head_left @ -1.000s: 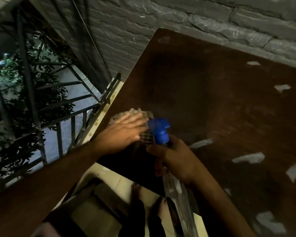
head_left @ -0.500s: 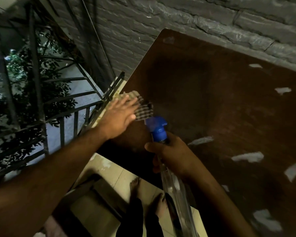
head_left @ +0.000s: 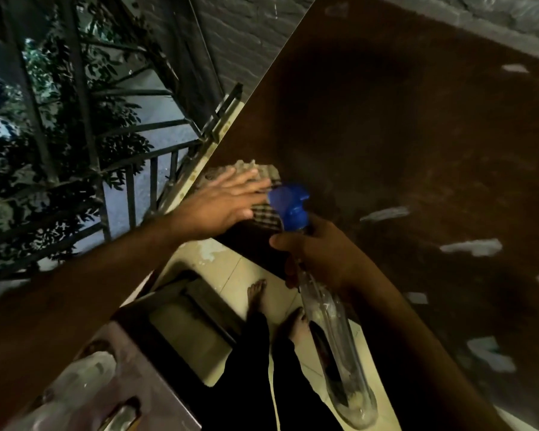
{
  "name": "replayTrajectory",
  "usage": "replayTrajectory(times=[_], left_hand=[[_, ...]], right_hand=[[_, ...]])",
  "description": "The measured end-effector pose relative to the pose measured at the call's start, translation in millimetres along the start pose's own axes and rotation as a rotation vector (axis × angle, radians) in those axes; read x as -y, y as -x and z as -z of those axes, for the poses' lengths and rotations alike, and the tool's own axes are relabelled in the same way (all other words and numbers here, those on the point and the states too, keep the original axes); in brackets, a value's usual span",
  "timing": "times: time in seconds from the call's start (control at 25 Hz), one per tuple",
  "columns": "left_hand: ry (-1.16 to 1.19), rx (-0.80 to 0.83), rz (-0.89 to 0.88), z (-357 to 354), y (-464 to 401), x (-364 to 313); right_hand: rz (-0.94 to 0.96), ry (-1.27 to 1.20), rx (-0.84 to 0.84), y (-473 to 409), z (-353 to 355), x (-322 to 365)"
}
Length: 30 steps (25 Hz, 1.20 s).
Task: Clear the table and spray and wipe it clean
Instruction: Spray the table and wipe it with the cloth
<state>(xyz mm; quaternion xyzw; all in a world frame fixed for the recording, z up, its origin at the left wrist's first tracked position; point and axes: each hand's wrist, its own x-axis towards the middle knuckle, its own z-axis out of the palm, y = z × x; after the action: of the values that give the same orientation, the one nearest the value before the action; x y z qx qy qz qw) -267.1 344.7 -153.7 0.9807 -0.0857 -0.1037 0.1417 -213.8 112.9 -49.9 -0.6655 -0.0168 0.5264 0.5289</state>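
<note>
Left grip [head_left: 227, 202], fingers spread flat, presses the checked cloth [head_left: 266, 213] at the bench [head_left: 386, 135] near-left corner while the right grip [head_left: 321, 253] curls round the spray bottle [head_left: 333, 325], so wiping looks under way, and the next stroke should reach the pale scraps [head_left: 470, 246].

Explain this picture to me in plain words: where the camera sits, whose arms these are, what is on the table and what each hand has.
There is no machine here. The camera is worn on a person's head and looks down, so the arms and the bare feet on the tiled floor are that person's own.

The left hand lies flat, fingers straight, pressing a checked cloth onto the near corner of the dark brown table. The right hand grips a clear spray bottle by its neck, just under the blue spray head.

Pale scraps, perhaps torn paper, lie scattered over the table's right side. Beyond it are a grey brick wall and a metal railing with foliage behind.
</note>
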Motion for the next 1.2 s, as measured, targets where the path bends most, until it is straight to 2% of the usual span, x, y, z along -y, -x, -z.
replayTrajectory(times=[0.12,0.16,0.28,0.32,0.44,0.56,0.64,0.72,0.8,0.88,0.96,1.0,1.08,1.16,1.2], left_hand=[[0.041,-0.143,0.263,21,-18,30],[0.031,-0.131,0.275,21,-23,26],[-0.028,-0.023,-0.016,-2,-8,-13],[-0.015,-0.014,-0.051,-7,3,-13],[0.07,-0.133,0.111,3,2,15],[0.083,-0.137,0.179,10,-12,10],[0.006,-0.121,0.091,0,-4,-16],[-0.067,-0.078,-0.116,-19,24,-39],[-0.078,-0.016,-0.207,-24,45,-35],[-0.112,-0.011,-0.072,-10,40,-7],[-0.033,-0.054,0.11,7,22,3],[-0.067,-0.104,0.099,10,16,-11],[-0.223,-0.201,-0.12,1,12,-58],[-0.185,-0.183,-0.292,-8,31,-82],[-0.161,-0.177,-0.294,-4,32,-71]], right_hand=[[-0.04,0.039,0.045,0,-7,-5],[-0.043,0.043,0.048,-1,-8,-4],[-0.036,-0.002,0.051,-1,-10,-2],[-0.05,0.005,0.068,2,-11,-3],[-0.143,0.151,0.104,6,-11,-13],[-0.173,0.277,0.076,0,-8,-19],[-0.106,0.235,0.044,-2,-6,-16],[-0.017,0.172,0.025,-3,0,-7],[0.035,0.124,0.018,-2,9,4],[0.047,0.106,0.015,-1,16,8],[0.047,0.113,0.014,-3,16,9],[0.047,0.108,0.023,-5,15,8],[0.03,0.075,0.064,-9,14,9],[0.023,0.065,0.091,-9,15,9],[0.038,0.074,0.09,-9,15,8]])
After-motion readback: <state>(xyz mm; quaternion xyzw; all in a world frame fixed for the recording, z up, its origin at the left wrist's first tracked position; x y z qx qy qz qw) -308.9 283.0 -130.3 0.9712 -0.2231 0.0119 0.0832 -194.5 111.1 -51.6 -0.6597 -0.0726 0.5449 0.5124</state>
